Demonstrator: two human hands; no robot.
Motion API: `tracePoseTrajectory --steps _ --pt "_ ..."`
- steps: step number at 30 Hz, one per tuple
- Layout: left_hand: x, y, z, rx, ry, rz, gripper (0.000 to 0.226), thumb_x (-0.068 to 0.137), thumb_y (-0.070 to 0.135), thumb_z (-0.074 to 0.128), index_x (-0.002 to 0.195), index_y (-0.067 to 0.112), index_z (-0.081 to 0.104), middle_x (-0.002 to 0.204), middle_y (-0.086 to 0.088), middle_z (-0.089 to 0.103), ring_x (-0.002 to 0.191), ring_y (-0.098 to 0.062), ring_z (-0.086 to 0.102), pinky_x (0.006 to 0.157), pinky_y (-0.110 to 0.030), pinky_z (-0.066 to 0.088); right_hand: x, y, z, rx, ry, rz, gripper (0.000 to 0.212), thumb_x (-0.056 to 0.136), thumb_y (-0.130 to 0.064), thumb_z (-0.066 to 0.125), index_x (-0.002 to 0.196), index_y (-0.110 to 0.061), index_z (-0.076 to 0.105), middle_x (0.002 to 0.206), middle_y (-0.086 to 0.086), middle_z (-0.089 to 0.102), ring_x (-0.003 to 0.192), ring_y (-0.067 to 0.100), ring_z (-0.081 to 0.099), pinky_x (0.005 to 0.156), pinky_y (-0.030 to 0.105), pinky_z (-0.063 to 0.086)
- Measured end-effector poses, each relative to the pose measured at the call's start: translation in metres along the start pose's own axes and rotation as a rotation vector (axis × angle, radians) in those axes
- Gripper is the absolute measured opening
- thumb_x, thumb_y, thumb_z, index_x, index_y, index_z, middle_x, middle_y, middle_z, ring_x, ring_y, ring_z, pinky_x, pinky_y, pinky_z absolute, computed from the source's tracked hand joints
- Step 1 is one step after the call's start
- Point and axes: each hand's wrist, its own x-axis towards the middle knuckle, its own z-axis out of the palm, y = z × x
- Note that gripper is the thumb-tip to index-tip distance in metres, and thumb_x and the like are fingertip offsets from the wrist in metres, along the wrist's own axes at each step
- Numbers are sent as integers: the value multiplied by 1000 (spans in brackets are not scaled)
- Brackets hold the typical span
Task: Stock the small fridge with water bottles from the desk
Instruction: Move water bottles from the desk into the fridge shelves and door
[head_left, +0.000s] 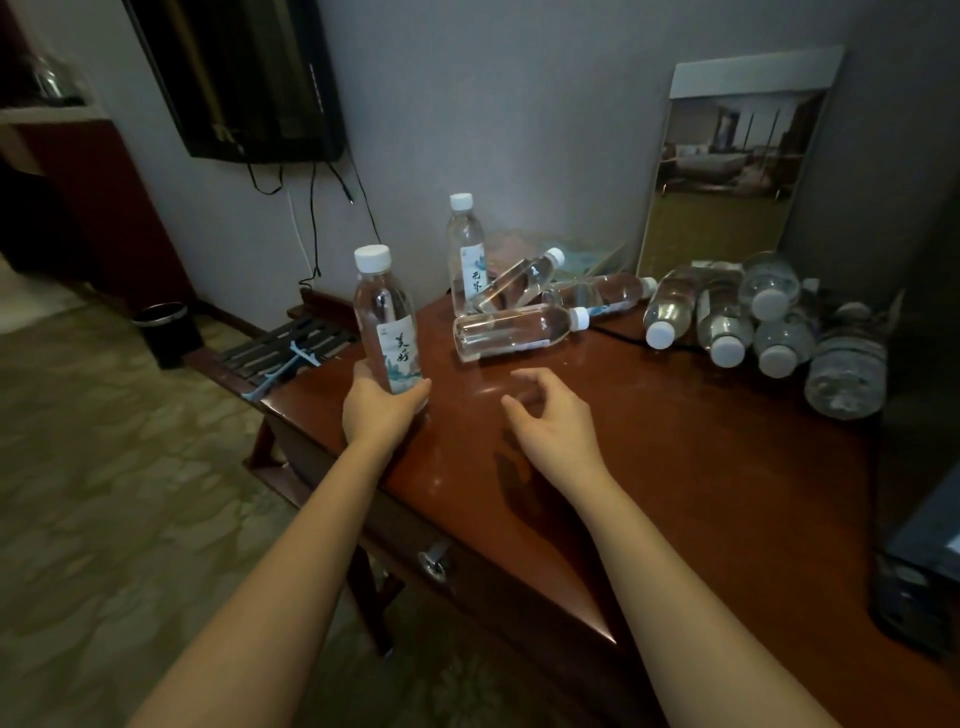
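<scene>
Left hand (382, 408): fingers closed round upright bottle (387, 325).
Right hand (553, 415): fingers spread, empty.
Next: grasp lying bottle (514, 330).

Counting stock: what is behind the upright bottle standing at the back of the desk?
Behind the upright bottle is bare grey wall. Against its right side leans a tilted bottle, whose base it covers. A clear stand sits further right, contents unclear.

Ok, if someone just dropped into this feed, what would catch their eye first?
Probably the left hand gripping an upright water bottle at the desk's near-left corner, with the right hand open and empty beside it. Then the heap of bottles lying on their sides toward the back right, and one standing bottle near the wall.
</scene>
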Motion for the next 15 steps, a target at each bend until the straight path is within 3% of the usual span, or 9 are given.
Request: tracePoseTrajectory --steps 3,7,10,12,15 --pt "-12 -3 -7 11 -156 54 59 67 26 82 118 20 51 102 4 64 94 -18 63 84 -34 52 0 0 5 -61 -63 -41 43 86 -24 64 127 -19 53 98 -3 61 96 16 59 88 29 47" --pt "-42 1 -13 -42 -431 162 65 53 28 82 113 20 60 100 4 71 91 -8 67 82 -33 56 -4 -5 12 20 -272 -114 73 80 -24 73 143 -22 36 131 0 51 121 12 50 99 23 38" --pt "-69 11 -11 -27 -562 244 50 52 23 73 102 25 65 92 7 71 87 -3 66 78 -30 56 -11 -4 10 216 -360 -92 74 68 -17 82 132 -21 45 124 -3 60 115 9 57 97 31 48" --pt "-81 15 -10 -34 -571 263 50 51 27 70 100 29 66 92 7 71 89 -8 67 78 -37 57 -16 -5 3 219 -365 -52 69 66 -19 84 125 -20 49 119 -4 64 109 8 61 95 34 51" --pt "-92 23 -13 -27 -617 264 50 46 28 69 95 34 66 93 2 72 89 -18 68 77 -46 57 -27 -9 -10 176 -346 -30 61 68 -22 83 120 -19 52 115 -3 65 100 2 62 86 22 53"
